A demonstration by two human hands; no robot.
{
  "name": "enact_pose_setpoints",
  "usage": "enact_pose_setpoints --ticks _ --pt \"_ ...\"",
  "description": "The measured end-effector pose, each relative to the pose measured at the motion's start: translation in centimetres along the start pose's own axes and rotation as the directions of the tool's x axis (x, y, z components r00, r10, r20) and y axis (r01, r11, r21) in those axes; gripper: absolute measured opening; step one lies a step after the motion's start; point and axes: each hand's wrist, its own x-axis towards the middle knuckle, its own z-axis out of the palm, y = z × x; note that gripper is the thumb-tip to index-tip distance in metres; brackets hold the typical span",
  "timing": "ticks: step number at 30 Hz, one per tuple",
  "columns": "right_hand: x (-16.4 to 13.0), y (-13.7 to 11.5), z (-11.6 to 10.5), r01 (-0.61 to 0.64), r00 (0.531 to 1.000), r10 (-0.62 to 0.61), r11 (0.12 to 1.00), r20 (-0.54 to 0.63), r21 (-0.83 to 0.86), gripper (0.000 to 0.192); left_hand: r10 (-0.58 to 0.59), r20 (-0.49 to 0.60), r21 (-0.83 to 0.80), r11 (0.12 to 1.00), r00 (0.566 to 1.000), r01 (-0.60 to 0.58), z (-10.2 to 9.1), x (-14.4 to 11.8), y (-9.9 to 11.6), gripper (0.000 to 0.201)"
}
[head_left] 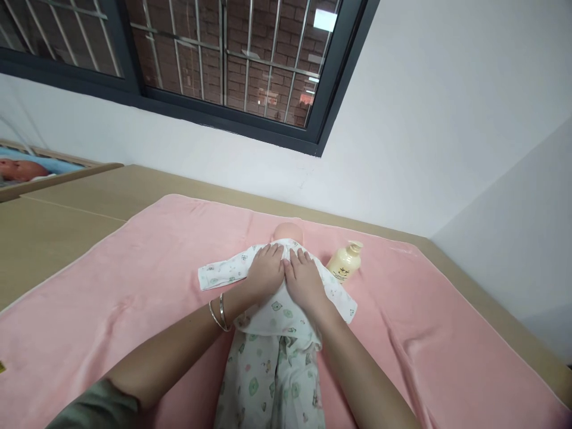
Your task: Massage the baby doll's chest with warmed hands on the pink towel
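Observation:
A baby doll (288,231) lies face down on a pink towel (134,280), dressed in a white printed top (223,273) and matching trousers (272,375). Only the back of its head shows. My left hand (267,271) rests flat on the doll's upper back, fingers apart. My right hand (304,279) lies flat beside it, touching it, also on the top. Two thin bangles (218,313) circle my left wrist. Neither hand grips anything.
A cream pump bottle (344,262) lies on the towel just right of the doll's shoulder. The towel covers a tan surface (67,226) against a white wall under a barred window (223,59). Another doll (18,170) lies in a cot at far left.

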Motion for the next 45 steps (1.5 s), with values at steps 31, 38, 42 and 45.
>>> enact_pose_setpoints --ticks 31,38,42,45 --pt "1.6 2.5 -0.4 0.020 0.999 -0.019 0.998 -0.029 0.059 0.053 0.002 -0.017 0.022 1.000 1.000 -0.002 -0.7 -0.8 1.8 0.046" --pt "-1.3 -0.6 -1.0 0.098 0.993 -0.096 0.995 0.070 -0.018 0.054 -0.152 0.126 -0.107 0.980 0.980 0.165 -2.0 1.5 -0.8 0.036" --pt "-0.5 0.5 -1.1 0.078 0.995 -0.081 0.995 0.050 0.058 0.053 -0.087 0.044 0.023 0.996 0.995 0.086 -1.4 0.4 0.5 0.040" --pt "1.0 2.0 -0.9 0.073 0.997 -0.073 0.994 0.002 0.075 0.053 -0.031 -0.017 0.152 0.988 0.999 0.033 -0.8 -0.9 1.8 0.045"
